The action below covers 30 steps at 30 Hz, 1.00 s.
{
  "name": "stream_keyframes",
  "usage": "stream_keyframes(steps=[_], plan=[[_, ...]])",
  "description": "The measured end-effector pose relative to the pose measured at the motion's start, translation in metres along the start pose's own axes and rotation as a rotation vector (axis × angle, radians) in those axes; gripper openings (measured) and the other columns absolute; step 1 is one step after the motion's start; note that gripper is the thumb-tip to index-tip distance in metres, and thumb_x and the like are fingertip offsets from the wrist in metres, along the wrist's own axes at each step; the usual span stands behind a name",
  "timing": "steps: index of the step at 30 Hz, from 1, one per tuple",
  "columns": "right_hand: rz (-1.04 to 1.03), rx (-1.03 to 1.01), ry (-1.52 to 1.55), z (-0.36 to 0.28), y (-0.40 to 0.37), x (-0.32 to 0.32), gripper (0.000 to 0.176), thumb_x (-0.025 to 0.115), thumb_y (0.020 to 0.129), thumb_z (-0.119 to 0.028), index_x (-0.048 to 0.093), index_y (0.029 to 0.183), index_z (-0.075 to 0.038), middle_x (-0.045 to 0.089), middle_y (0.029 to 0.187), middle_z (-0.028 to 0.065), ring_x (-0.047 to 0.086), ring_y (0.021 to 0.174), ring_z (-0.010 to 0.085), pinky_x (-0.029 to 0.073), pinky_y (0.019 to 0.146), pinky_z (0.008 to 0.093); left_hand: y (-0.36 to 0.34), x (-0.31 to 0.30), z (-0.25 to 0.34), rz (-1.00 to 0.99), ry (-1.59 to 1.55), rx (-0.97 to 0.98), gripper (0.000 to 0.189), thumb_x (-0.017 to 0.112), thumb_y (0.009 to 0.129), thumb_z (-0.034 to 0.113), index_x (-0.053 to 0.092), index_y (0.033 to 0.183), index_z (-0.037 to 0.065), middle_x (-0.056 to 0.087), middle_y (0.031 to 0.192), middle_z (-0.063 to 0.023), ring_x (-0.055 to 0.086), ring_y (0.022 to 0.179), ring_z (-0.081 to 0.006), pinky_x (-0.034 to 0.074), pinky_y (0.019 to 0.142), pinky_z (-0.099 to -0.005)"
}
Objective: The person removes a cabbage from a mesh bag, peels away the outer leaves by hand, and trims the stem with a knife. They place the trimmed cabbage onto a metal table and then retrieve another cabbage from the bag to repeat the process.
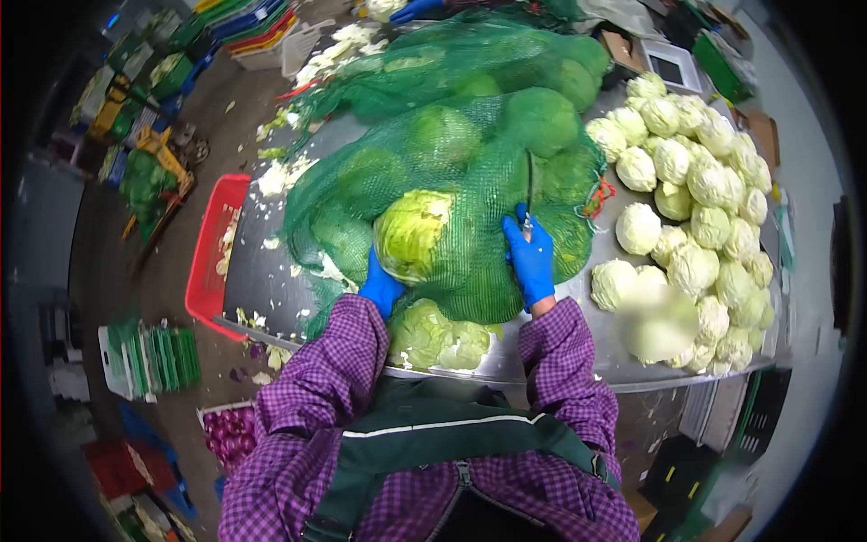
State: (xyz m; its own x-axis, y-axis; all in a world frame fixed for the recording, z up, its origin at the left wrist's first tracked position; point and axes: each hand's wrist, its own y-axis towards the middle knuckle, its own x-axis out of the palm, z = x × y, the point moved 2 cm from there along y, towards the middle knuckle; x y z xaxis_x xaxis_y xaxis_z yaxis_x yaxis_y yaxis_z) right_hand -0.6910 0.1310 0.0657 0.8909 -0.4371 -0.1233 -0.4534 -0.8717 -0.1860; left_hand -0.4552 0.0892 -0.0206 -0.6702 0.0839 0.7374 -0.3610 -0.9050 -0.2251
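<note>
My left hand (pixel 381 284), in a blue glove, is closed round the lower left side of a yellow-green cabbage (pixel 411 239) that lies bare at the opening of a green mesh sack (pixel 474 285). My right hand (pixel 533 262), also gloved in blue, grips a knife (pixel 531 185) with its blade pointing away from me over the sack. Its handle is mostly hidden by the fingers. Several more cabbages show through the netting. Loose leaves or cabbage pieces (pixel 433 336) rest at the table's front edge, just below the sack.
Many pale, trimmed cabbages (pixel 695 199) are piled on the right of the metal table (pixel 262 289). Another mesh sack (pixel 452 59) lies behind. A red crate (pixel 209 257) stands at the left edge, and a co-worker's gloved hand (pixel 415 9) shows at the far side.
</note>
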Motion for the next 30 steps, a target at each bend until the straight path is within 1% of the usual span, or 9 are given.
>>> stream_keyframes(steps=[8, 16, 20, 22, 24, 25, 26, 28, 30], plan=[[0.057, -0.134, -0.189, 0.024, -0.005, -0.013, 0.049, 0.065, 0.085, -0.021, 0.05, 0.124, 0.004, 0.05, 0.067, -0.0004, 0.045, 0.056, 0.0056, 0.039, 0.051, 0.0238, -0.069, -0.03, -0.036, 0.155, 0.044, -0.048, 0.053, 0.032, 0.097, 0.044, 0.041, 0.134, 0.007, 0.046, 0.135, -0.0107, 0.046, 0.122, -0.0271, 0.036, 0.104, -0.0429], [0.375, -0.683, -0.198, -0.059, -0.067, -0.018, 0.04, 0.05, 0.094, -0.008, 0.043, 0.132, 0.0, 0.052, 0.129, 0.012, 0.057, 0.074, 0.0092, 0.044, 0.057, 0.0202, -0.12, -0.064, 0.023, 0.28, 0.007, 0.174, 0.05, 0.034, 0.097, 0.039, 0.04, 0.135, 0.007, 0.045, 0.135, -0.0112, 0.046, 0.122, -0.0261, 0.037, 0.104, -0.0413], [-0.095, -0.186, -0.055, -0.051, -0.089, 0.05, 0.04, 0.053, 0.093, -0.016, 0.046, 0.128, 0.001, 0.059, 0.112, 0.0091, 0.051, 0.066, 0.003, 0.038, 0.05, 0.0174, -0.138, -0.079, 0.08, 0.294, 0.025, 0.312, 0.048, 0.035, 0.097, 0.037, 0.039, 0.135, 0.007, 0.045, 0.135, -0.0114, 0.046, 0.122, -0.0256, 0.037, 0.104, -0.0404], [-0.385, -0.256, -0.053, -0.04, -0.095, 0.158, 0.042, 0.05, 0.094, -0.02, 0.047, 0.131, -0.003, 0.062, 0.102, 0.0053, 0.048, 0.057, 0.0064, 0.041, 0.053, 0.0207, -0.15, -0.088, 0.11, 0.272, 0.035, 0.367, 0.048, 0.036, 0.098, 0.036, 0.038, 0.135, 0.007, 0.045, 0.135, -0.0115, 0.045, 0.122, -0.0254, 0.037, 0.104, -0.04], [-0.75, -0.006, 0.127, 0.009, -0.114, 0.247, 0.043, 0.051, 0.094, -0.026, 0.048, 0.131, -0.004, 0.059, 0.117, 0.0073, 0.052, 0.059, 0.0083, 0.044, 0.055, 0.0221, -0.169, -0.103, 0.142, 0.193, -0.007, 0.417, 0.047, 0.037, 0.098, 0.035, 0.038, 0.136, 0.007, 0.045, 0.136, -0.0116, 0.045, 0.122, -0.0251, 0.037, 0.104, -0.0396], [-0.711, 0.083, 0.286, 0.027, -0.125, 0.283, 0.043, 0.052, 0.094, -0.028, 0.049, 0.13, -0.006, 0.061, 0.108, 0.0055, 0.051, 0.057, 0.0077, 0.043, 0.052, 0.0213, -0.178, -0.119, 0.156, 0.062, -0.107, 0.454, 0.054, 0.035, 0.097, 0.042, 0.033, 0.139, 0.008, 0.041, 0.138, -0.0113, 0.043, 0.124, -0.0243, 0.036, 0.105, -0.0404], [-0.669, 0.17, 0.444, 0.038, -0.133, 0.309, 0.044, 0.052, 0.094, -0.031, 0.05, 0.13, -0.007, 0.063, 0.099, 0.0037, 0.05, 0.055, 0.0071, 0.042, 0.05, 0.0204, -0.182, -0.139, 0.177, 0.468, -0.405, 0.221, 0.06, 0.033, 0.097, 0.047, 0.027, 0.142, 0.009, 0.036, 0.143, -0.0112, 0.04, 0.127, -0.0236, 0.033, 0.107, -0.041], [-0.689, 0.405, 0.325, 0.035, -0.146, 0.339, 0.047, 0.052, 0.095, -0.032, 0.048, 0.131, -0.003, 0.06, 0.104, 0.0041, 0.058, 0.084, 0.011, 0.048, 0.071, 0.0245, -0.204, -0.15, 0.232, 0.651, 0.335, 0.519, 0.066, 0.036, 0.093, 0.057, 0.034, 0.14, 0.01, 0.04, 0.139, -0.0107, 0.039, 0.128, -0.0261, 0.032, 0.107, -0.0398], [-0.746, 0.507, 0.191, 0.032, -0.162, 0.366, 0.051, 0.055, 0.092, -0.037, 0.048, 0.131, -0.006, 0.056, 0.071, 0.0032, 0.048, 0.045, 0.0076, 0.038, 0.04, 0.0225, -0.213, -0.163, 0.255, 0.498, 0.151, 0.391, 0.069, 0.054, 0.09, 0.044, 0.028, 0.142, 0.007, 0.035, 0.141, -0.01, 0.038, 0.128, -0.024, 0.032, 0.107, -0.0361]])
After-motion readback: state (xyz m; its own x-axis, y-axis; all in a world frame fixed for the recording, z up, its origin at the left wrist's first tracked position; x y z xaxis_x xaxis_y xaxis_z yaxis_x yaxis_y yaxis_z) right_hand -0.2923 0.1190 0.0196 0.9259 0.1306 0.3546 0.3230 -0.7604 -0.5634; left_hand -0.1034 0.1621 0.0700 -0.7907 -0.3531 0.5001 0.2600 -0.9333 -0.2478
